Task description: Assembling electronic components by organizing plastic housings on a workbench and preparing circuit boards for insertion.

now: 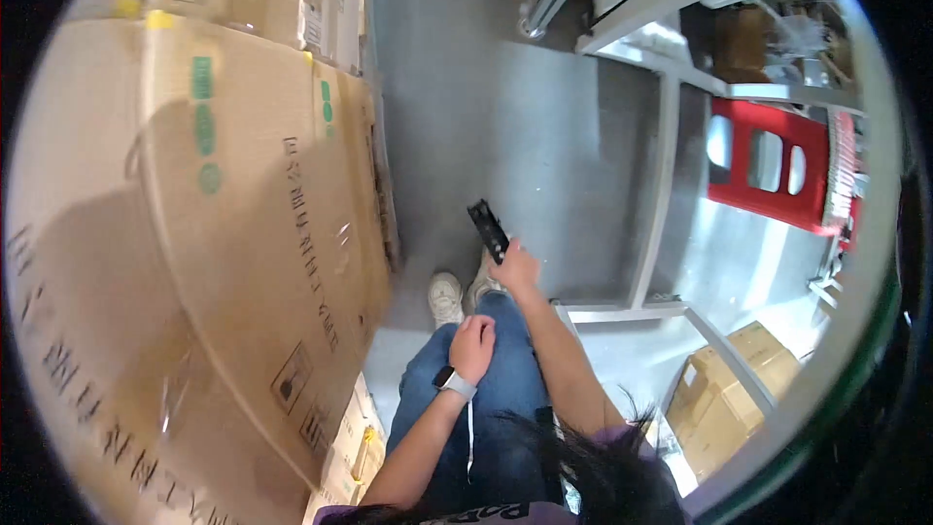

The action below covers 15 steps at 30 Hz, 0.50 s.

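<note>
My right hand point(515, 267) is held out in front of me, gripping a flat black rectangular device point(488, 229) that sticks up and to the left of the fingers. My left hand point(473, 346) hangs near my thigh with the fingers curled in and nothing in it; a dark watch on a pale band point(453, 382) sits on that wrist. Below both hands are my blue jeans point(496, 399) and pale shoes point(447, 297) on the grey floor point(505, 126).
A tall stack of large cardboard boxes point(214, 233) fills the left side, very close to me. To the right stands a grey metal frame point(666, 175) with a red plastic stool point(773, 165) behind it and a smaller cardboard box point(734, 394) low down.
</note>
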Each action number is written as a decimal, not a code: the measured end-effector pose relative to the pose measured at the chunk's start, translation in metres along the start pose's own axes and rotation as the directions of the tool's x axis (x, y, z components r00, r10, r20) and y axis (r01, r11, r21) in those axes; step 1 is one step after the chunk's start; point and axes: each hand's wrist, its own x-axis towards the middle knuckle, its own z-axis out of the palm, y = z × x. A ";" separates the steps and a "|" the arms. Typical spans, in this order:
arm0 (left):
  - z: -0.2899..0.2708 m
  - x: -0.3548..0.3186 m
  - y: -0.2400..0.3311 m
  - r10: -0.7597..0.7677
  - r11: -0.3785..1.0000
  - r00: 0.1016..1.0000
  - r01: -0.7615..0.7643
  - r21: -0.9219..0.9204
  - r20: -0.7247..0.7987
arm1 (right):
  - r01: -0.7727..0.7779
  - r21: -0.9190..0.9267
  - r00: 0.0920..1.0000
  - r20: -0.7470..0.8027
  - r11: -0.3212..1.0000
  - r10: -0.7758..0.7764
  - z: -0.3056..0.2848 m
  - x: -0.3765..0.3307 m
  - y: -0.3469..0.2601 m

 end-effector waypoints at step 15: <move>-0.049 -0.206 -0.050 0.019 0.633 0.852 -0.415 0.653 0.523 | -0.127 0.144 0.963 -0.221 0.981 0.157 -0.021 -0.360 0.017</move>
